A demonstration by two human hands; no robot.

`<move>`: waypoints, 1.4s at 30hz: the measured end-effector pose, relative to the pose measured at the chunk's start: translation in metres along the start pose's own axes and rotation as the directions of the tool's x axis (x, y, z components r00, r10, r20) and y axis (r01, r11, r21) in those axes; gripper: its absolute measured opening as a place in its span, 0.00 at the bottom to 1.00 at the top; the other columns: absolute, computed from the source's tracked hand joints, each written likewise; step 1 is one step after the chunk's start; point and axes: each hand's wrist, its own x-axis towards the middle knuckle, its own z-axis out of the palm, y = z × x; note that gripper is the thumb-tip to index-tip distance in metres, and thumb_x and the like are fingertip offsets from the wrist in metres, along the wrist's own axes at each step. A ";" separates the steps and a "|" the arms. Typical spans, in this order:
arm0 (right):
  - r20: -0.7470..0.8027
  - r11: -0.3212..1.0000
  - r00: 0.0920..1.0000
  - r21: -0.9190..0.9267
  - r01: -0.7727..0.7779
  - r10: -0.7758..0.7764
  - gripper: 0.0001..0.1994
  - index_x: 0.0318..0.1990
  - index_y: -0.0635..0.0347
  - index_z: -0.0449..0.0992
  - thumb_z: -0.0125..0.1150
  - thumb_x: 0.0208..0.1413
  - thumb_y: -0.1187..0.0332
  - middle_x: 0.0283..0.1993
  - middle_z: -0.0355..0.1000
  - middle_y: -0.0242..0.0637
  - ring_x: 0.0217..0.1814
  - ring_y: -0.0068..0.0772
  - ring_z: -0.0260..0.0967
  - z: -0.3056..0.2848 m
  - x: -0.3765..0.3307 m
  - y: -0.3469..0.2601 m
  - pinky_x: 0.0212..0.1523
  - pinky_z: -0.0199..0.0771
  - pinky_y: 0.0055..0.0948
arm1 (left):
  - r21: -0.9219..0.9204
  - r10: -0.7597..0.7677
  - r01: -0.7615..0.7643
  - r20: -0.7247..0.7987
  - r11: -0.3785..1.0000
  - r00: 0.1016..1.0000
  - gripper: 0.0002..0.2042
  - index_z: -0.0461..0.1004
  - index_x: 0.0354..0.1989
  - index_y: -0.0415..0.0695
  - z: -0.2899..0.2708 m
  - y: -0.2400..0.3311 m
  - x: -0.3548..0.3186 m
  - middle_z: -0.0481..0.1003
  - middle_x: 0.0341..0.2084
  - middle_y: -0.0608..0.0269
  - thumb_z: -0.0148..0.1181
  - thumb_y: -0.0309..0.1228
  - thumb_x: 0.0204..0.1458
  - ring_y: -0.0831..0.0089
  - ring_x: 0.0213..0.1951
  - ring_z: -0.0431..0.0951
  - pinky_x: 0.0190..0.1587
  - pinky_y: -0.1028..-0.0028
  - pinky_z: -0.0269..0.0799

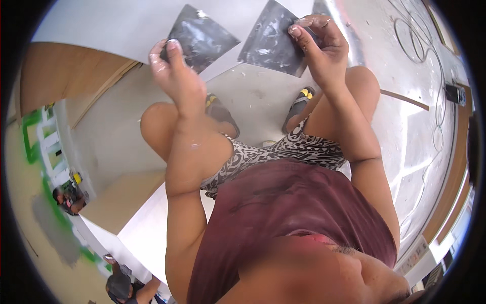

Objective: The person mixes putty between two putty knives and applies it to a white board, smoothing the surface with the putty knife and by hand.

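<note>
My left hand (177,73) is closed on a flat dark-grey filler spreader (202,38), pinching its lower left edge with the thumb on top. A second filler spreader (271,40), much like the first, is gripped by its right edge between the thumb and fingers of my right hand (326,48). Both are four-sided plates with whitish smears, held apart with a narrow gap between them. White residue marks the fingers of both hands. Beyond and below the spreaders lies a broad white panel (116,23). Some right-hand fingers are partly hidden behind the plate.
Brown boards (66,76) stand at the left. A looped cable (440,68) and a small black device (454,94) lie on the right, with a thin brown strip (405,100) on the floor. A box-like white piece (144,233) is beside me; two people (71,200) appear lower left.
</note>
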 end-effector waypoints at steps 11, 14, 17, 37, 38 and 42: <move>-0.002 0.978 0.986 -0.126 -0.165 0.166 0.08 0.36 0.63 0.74 0.68 0.56 0.70 0.31 0.77 0.32 0.26 0.14 0.71 0.001 -0.001 0.016 0.18 0.69 0.16 | 0.477 0.001 -0.329 0.567 0.815 0.824 0.12 0.72 0.44 0.37 -0.003 -0.004 -0.047 0.73 0.36 0.62 0.55 0.35 0.64 0.77 0.38 0.70 0.44 0.76 0.69; 0.127 0.945 0.943 0.070 -0.318 0.308 0.08 0.37 0.63 0.76 0.67 0.56 0.69 0.32 0.78 0.35 0.34 0.21 0.75 -0.039 0.015 0.032 0.35 0.75 0.25 | 0.488 0.138 -0.445 0.543 0.751 0.828 0.09 0.72 0.42 0.37 -0.003 -0.008 -0.034 0.74 0.34 0.61 0.55 0.32 0.63 0.77 0.37 0.72 0.42 0.76 0.70; 0.244 0.477 0.776 -0.875 -0.083 0.582 0.11 0.39 0.61 0.76 0.67 0.54 0.65 0.33 0.78 0.40 0.33 0.33 0.76 -0.065 0.008 0.070 0.38 0.75 0.32 | 0.455 0.171 -0.313 0.326 0.834 0.930 0.07 0.71 0.41 0.38 -0.019 -0.008 -0.008 0.74 0.33 0.63 0.55 0.29 0.62 0.79 0.35 0.72 0.40 0.79 0.69; -0.648 0.782 0.718 -0.299 -0.548 0.255 0.12 0.45 0.66 0.77 0.65 0.56 0.70 0.31 0.76 0.31 0.31 0.22 0.70 -0.304 -0.064 0.009 0.30 0.71 0.22 | 0.331 0.066 -0.117 0.162 0.936 0.985 0.16 0.68 0.47 0.31 -0.011 -0.009 0.017 0.70 0.40 0.54 0.60 0.30 0.58 0.66 0.43 0.72 0.48 0.67 0.71; -0.607 0.762 0.760 -0.373 -0.530 0.231 0.15 0.49 0.62 0.77 0.65 0.56 0.67 0.33 0.77 0.37 0.33 0.27 0.73 -0.321 -0.085 0.047 0.34 0.73 0.27 | 0.373 0.036 -0.082 0.128 0.924 0.991 0.16 0.68 0.48 0.31 -0.005 -0.010 0.011 0.69 0.42 0.53 0.59 0.30 0.58 0.66 0.45 0.71 0.49 0.66 0.70; -0.598 0.353 0.580 -0.463 -0.813 0.553 0.20 0.56 0.58 0.75 0.62 0.57 0.62 0.38 0.78 0.45 0.32 0.36 0.77 -0.315 -0.107 0.093 0.33 0.76 0.33 | 0.492 -0.003 -0.014 0.033 0.871 0.999 0.16 0.67 0.49 0.32 -0.005 -0.022 0.007 0.70 0.44 0.51 0.58 0.31 0.59 0.64 0.46 0.72 0.50 0.64 0.70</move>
